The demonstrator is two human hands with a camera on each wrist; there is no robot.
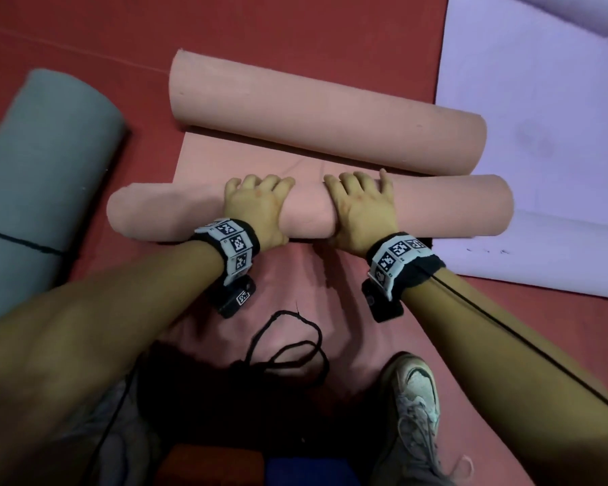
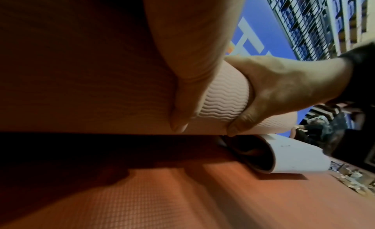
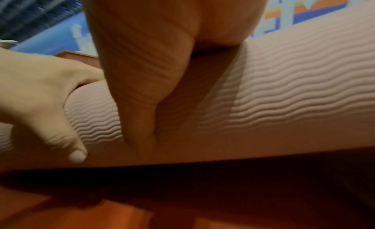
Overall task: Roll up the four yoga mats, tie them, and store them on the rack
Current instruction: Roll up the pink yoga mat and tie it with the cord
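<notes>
A pink yoga mat lies across the red floor, its near end wound into a roll (image 1: pixel 309 213) and its far end curled into a second, thicker roll (image 1: pixel 327 114). A flat strip of the mat (image 1: pixel 239 156) joins the two. My left hand (image 1: pixel 257 208) and right hand (image 1: pixel 364 208) grip the near roll side by side at its middle, fingers curled over the top and thumbs on the near side. The left wrist view shows my left thumb (image 2: pixel 182 104) against the ribbed roll (image 2: pixel 225 101). The right wrist view shows my right thumb (image 3: pixel 138 107) pressed on the same roll (image 3: pixel 284 96).
A rolled grey mat (image 1: pixel 43 163) with a black string round it lies at the left. A lavender mat (image 1: pixel 527 135), partly unrolled, lies at the right, close to the pink roll's end. A loose black string (image 1: pixel 288 345) lies near my shoe (image 1: pixel 415 408).
</notes>
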